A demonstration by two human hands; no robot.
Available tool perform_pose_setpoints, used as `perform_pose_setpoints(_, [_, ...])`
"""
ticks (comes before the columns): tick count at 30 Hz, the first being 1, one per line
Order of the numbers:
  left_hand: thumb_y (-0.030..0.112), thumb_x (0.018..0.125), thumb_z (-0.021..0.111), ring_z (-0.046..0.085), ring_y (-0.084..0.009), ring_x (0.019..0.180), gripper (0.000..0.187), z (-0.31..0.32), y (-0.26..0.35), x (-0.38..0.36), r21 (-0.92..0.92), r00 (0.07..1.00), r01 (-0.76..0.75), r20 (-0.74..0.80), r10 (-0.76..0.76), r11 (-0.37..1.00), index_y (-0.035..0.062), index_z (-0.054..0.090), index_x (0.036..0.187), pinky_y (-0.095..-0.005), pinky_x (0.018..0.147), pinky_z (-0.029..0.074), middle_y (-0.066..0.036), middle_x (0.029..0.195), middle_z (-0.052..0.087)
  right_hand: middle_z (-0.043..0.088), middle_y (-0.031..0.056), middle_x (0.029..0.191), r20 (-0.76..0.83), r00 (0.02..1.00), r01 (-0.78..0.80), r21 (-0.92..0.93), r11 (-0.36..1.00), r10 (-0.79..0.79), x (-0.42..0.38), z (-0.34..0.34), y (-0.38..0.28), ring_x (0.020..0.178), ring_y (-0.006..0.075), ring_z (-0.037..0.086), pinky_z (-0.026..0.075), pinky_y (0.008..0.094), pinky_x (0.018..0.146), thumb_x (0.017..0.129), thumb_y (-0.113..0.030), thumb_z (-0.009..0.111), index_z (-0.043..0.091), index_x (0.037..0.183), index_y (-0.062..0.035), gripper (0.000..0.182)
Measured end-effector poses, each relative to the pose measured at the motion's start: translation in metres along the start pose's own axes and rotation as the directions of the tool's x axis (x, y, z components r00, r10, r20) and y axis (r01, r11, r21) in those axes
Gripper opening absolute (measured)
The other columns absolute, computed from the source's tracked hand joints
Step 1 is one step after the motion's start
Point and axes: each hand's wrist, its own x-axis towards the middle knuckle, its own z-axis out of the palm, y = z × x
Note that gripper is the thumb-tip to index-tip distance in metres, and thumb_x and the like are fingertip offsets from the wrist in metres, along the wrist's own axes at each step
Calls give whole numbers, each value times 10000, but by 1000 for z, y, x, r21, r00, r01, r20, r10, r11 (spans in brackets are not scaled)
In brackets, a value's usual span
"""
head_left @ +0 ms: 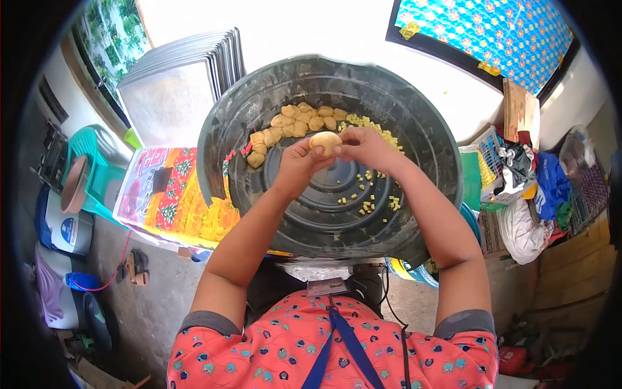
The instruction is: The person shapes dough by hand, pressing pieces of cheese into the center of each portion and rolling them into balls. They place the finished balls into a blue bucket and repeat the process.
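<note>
Both my hands meet over the middle of a large dark round basin (pixel 311 236). A flattened piece of pale dough (pixel 325 142) is held between them. My left hand (pixel 299 162) grips it from the left, thumb on top. From the right, my right hand (pixel 366 149) pinches its edge with closed fingers. Behind my hands, several tan dough balls (pixel 285 122) sit clustered along the basin's far left. Small yellow cubes (pixel 363 122) lie heaped at the far right, partly hidden by my right hand, and more are scattered on the basin floor nearer me.
Stacked metal trays (pixel 175 97) stand behind the basin on the left. A colourful patterned cloth (pixel 175 188) covers the surface beside it. At the right are bags and boxes, including a white sack (pixel 523 233). A green plastic chair (pixel 91 168) stands far left.
</note>
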Motion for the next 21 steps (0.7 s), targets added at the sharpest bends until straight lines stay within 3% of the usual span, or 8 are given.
perform_pose_setpoints(2, [112, 897, 562, 599, -186, 999, 345, -3, 2, 2, 40, 1000, 9, 5, -9, 999, -22, 486, 1206, -306, 904, 492, -96, 1126, 579, 612, 44, 742, 49, 998, -51, 348, 936, 36, -6, 1, -2, 662, 111, 571, 463, 239, 615, 838, -254, 663, 592, 923, 12, 288])
perform_pose_setpoints(6, [127, 894, 571, 604, -186, 986, 350, -1, -2, 3, -46, 996, 80, 54, -77, 996, -19, 489, 1201, -307, 892, 500, -99, 1127, 580, 606, 49, 746, -47, 996, -71, 75, 995, 74, -4, 3, -2, 699, 124, 586, 478, 246, 638, 840, -301, 657, 588, 914, 13, 330])
perform_pose_setpoints(9, [155, 914, 536, 593, -217, 1034, 342, 1, 4, 1, -260, 988, 112, 136, -78, 959, -38, 497, 1194, -326, 914, 499, -120, 1169, 568, 604, 49, 735, -90, 996, -13, -183, 983, -4, 1, 2, 2, 705, 123, 586, 476, 255, 626, 822, -323, 675, 596, 898, -1, 340])
perform_pose_setpoints(11, [170, 920, 529, 587, -210, 1042, 351, -5, -6, 2, -90, 996, 70, 64, -64, 993, -34, 491, 1202, -329, 920, 496, -116, 1164, 569, 616, 57, 747, -110, 989, 53, -340, 939, -96, 3, 5, 7, 704, 124, 588, 477, 275, 614, 808, -326, 689, 614, 875, -17, 325])
perform_pose_setpoints(14, [189, 923, 531, 579, -193, 1041, 370, -8, -7, 3, 7, 998, 60, 14, -60, 998, -22, 475, 1222, -319, 905, 497, -102, 1153, 567, 606, 32, 778, 31, 998, -54, -185, 981, 61, 0, 2, 0, 747, 121, 587, 481, 267, 678, 826, -377, 664, 600, 948, -26, 377])
perform_pose_setpoints(17, [206, 923, 533, 576, -191, 1040, 393, -3, -1, 3, -65, 998, 48, 33, -46, 997, -18, 464, 1238, -315, 898, 498, -98, 1150, 566, 610, 31, 866, 67, 986, -167, 317, 934, 153, -4, -3, 2, 840, 121, 581, 483, 286, 746, 851, -364, 636, 606, 1018, -32, 373])
perform_pose_setpoints(21, [197, 926, 529, 571, -197, 1052, 378, 7, 8, -1, -287, 992, 100, 108, -72, 953, -18, 475, 1232, -319, 900, 497, -103, 1152, 566, 609, 34, 942, 61, 989, -148, 206, 967, 138, -1, -4, 8, 914, 120, 568, 483, 302, 791, 871, -346, 613, 600, 1067, -27, 374])
